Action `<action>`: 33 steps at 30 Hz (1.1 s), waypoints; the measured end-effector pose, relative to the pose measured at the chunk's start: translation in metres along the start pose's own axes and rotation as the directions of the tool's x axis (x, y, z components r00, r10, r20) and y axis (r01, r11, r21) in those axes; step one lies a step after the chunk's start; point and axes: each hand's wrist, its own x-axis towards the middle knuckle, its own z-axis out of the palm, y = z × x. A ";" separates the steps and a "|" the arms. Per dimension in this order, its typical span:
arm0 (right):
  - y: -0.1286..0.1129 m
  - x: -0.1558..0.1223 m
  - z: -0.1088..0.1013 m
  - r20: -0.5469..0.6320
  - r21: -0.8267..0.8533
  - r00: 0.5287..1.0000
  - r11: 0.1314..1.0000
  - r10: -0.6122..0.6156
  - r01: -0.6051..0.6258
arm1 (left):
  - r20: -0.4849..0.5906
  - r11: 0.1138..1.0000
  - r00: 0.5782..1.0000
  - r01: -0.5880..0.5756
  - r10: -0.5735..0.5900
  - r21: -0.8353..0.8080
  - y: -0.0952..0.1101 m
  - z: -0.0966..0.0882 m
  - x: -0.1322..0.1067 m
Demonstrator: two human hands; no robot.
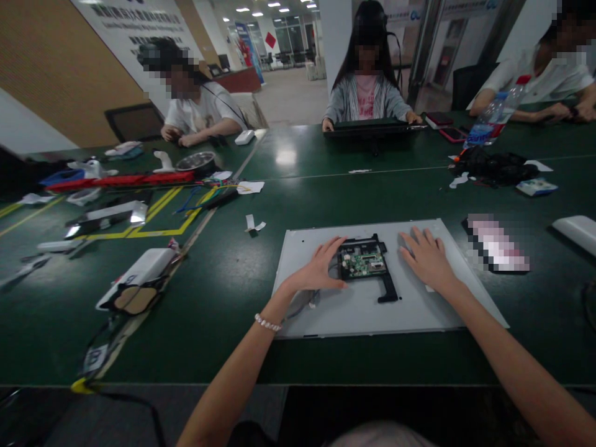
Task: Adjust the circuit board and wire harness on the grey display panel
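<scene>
A grey flat panel (410,310) lies on the green table in front of me. On its middle sits a black bracket holding a green circuit board (363,261). My left hand (321,267) rests flat on the panel, fingers stretched, touching the board's left edge. Thin cables run out from under its wrist. My right hand (428,257) lies flat on the panel just right of the board, fingers spread. Neither hand holds anything.
To the left lie a white device with a black frame (139,279), silver parts, a red bar (121,180) and loose wires. A water bottle (493,115) and a black heap stand at the far right. Three people sit across the table; one has a black monitor (372,129).
</scene>
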 end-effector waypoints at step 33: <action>-0.025 0.021 -0.026 0.186 0.567 0.895 0.788 -0.404 0.238 | -0.005 0.999 1.000 0.028 -0.028 0.042 0.008 0.011 -0.002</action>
